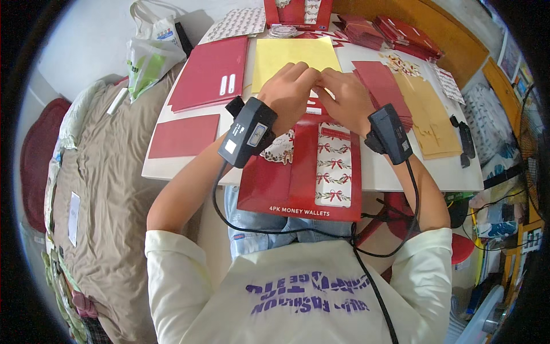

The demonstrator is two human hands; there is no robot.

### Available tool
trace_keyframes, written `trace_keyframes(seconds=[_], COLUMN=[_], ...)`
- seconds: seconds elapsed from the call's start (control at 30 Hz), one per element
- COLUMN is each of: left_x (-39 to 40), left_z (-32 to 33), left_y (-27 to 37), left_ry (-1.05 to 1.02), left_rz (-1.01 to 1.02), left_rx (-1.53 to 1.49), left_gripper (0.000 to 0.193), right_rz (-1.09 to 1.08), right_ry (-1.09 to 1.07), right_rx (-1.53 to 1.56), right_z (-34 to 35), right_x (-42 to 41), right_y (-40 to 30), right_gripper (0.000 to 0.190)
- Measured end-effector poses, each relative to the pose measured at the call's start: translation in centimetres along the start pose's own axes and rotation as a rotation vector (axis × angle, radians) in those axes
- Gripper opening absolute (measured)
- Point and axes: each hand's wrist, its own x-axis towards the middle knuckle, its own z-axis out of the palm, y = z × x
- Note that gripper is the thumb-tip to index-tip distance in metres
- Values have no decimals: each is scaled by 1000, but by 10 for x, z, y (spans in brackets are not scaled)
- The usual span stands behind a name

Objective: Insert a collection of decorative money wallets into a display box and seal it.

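Observation:
A glossy red cardboard packet (pixel 275 193) with a cut-out window lies over the table's front edge, its lower end above my lap. Through its opening show bow-and-garland patterned paper (pixel 333 172) and a scalloped floral card (pixel 279 148). My left hand (pixel 288 94) and my right hand (pixel 346 96) meet at the packet's far end, fingers bent and fingertips together. Whatever they pinch is hidden behind the fingers. A yellow sheet (pixel 296 53) lies just beyond them. Each wrist bears a strapped black device with a cable.
The white table (pixel 245 129) also carries a large red card stack (pixel 210 69), a flat red piece (pixel 184 136), fanned red cards (pixel 382 92), kraft sheets (pixel 429 124) and small loose pieces (pixel 404 64). Red bundles (pixel 406 38) lie behind. Cables (pixel 292 232) hang across my lap.

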Motion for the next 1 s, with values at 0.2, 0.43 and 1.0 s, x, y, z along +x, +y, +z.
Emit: trace_keyframes(seconds=[0.2,0.43,1.0], left_x=[6,-11,-38], left_z=[7,2,-15], left_y=[-2,13,10], left_ry=[44,-258,-416], left_rz=[28,57,12], left_rx=[46,259,419], left_gripper=[23,35,39], right_rz=[102,544,501], right_ry=[-34,-139,-148], right_rx=[-114,-457,-573], right_z=[-14,-99,-92], right_x=[-2,-55,-6], right_y=[14,191,240], right_gripper=[16,23,25])
